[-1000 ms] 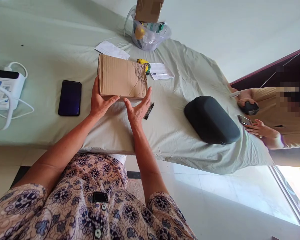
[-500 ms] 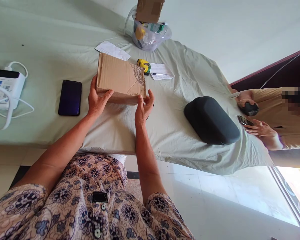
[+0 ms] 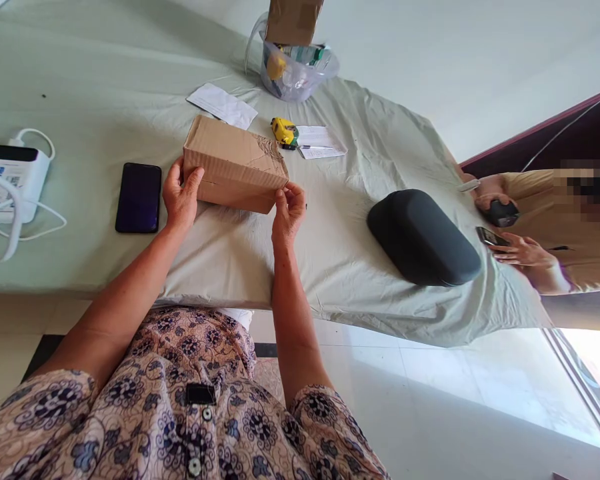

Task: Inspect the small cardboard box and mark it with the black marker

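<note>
A brown cardboard box is held just above the cloth-covered table, tilted with its near side facing me. My left hand grips its left end, thumb on the front face. At the box's lower right corner, my right hand pinches the edge with curled fingers. The top of the box shows scuffed, torn marks near its right end.
A black phone lies left of the box, a white power bank with cables farther left. Behind are papers, a yellow tape measure and a plastic tub. A dark case sits right. Another person's hands hold a phone.
The box was lying flat under both hands; now its near edge is lifted and it tilts toward me. My right hand moved from flat beside the box to gripping its corner, covering the black pen.
</note>
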Tool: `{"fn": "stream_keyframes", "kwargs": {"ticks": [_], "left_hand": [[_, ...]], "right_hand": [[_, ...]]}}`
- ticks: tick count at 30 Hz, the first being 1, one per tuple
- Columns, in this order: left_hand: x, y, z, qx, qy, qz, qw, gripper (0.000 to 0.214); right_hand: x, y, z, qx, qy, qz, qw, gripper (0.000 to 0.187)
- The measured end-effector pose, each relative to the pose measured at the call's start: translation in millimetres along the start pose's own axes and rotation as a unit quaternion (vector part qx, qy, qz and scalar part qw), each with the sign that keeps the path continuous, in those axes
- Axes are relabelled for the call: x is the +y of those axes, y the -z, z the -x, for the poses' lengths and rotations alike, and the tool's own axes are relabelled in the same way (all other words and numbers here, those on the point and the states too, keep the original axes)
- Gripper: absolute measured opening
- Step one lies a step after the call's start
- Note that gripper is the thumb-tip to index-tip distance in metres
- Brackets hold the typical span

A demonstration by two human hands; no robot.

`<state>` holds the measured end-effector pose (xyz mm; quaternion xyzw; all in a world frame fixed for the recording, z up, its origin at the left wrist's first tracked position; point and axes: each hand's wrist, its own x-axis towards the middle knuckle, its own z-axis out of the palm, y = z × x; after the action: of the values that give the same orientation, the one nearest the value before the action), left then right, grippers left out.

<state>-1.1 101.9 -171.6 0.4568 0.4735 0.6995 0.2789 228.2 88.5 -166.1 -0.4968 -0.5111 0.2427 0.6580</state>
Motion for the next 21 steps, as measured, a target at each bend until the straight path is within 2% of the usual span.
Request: {"fn": "stream_keyframes", "kwargs": {"ticks": [6, 9, 15, 21], "left_hand": [[0, 3.7, -10, 0.019, -0.013, -0.026, 0.999, 0.05], [-2, 6.2, -15, 0.021, -0.01, -0.026, 0.999, 0.053], [-3, 5.5, -12, 0.017, 0.003, 0.014, 1.0, 0.057], [4, 3.6, -6, -0.042, 0.004, 0.007, 0.999, 0.065]], "right_hand": [[-8, 0, 7, -0.045, -0.083, 0.093, 0.991, 0.06], [-9, 0, 8, -0.071, -0.12, 0.095, 0.986, 0.064], [-2, 3, -1, -0.039, -0.087, 0.018, 0.995, 0.053], [1, 5, -4, -0.021, -0.063, 0.001, 0.998, 0.049]]}}
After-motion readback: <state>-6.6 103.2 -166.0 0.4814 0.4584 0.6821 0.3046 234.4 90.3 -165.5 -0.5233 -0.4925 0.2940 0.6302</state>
